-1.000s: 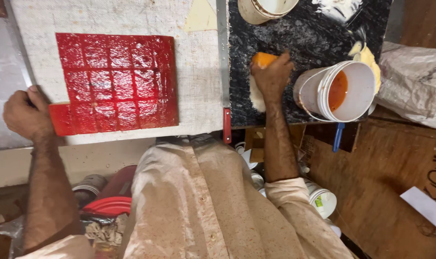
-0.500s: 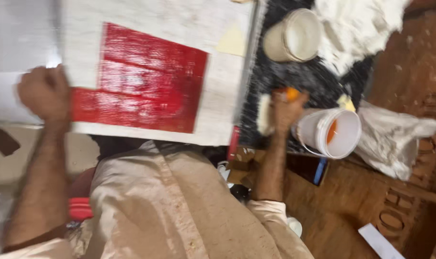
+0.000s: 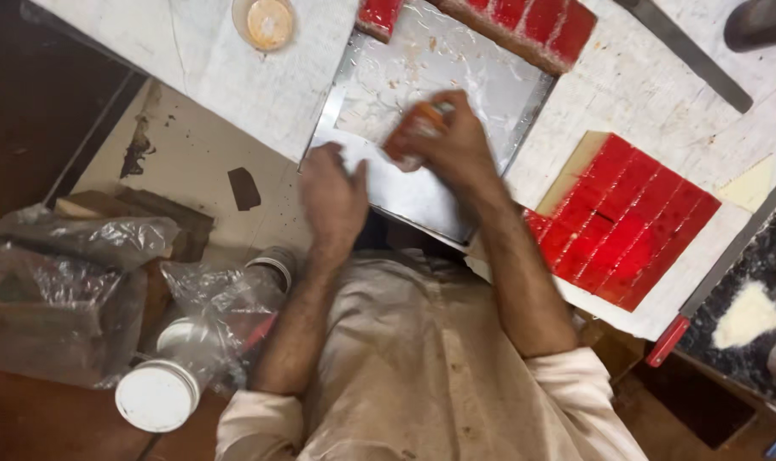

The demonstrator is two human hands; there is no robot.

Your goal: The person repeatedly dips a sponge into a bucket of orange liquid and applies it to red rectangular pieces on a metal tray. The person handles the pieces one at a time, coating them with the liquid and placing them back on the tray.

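Observation:
A shiny metal tray (image 3: 499,102) lined with clear plastic lies on the white worktop in front of me. My right hand (image 3: 456,145) is over the tray, closed on a small orange piece (image 3: 412,137) that is blurred. My left hand (image 3: 332,196) rests on the tray's near left corner, fingers spread and touching the plastic lining. To the right lies a red slab (image 3: 635,218) scored into small squares, on pale paper. More red cut blocks (image 3: 524,21) sit at the tray's far edge.
A small bowl of orange liquid (image 3: 264,21) stands at the far left of the worktop. A long knife with a red handle (image 3: 720,273) lies along the worktop's right edge beside a dark stone slab (image 3: 755,333). Plastic bags (image 3: 72,282) and white-lidded jars (image 3: 157,393) lie on the floor at left.
The view has swung left from the stone slab and white bucket to the metal tray. My right hand carried the orange piece over the tray. My left hand left the red slab for the tray's corner.

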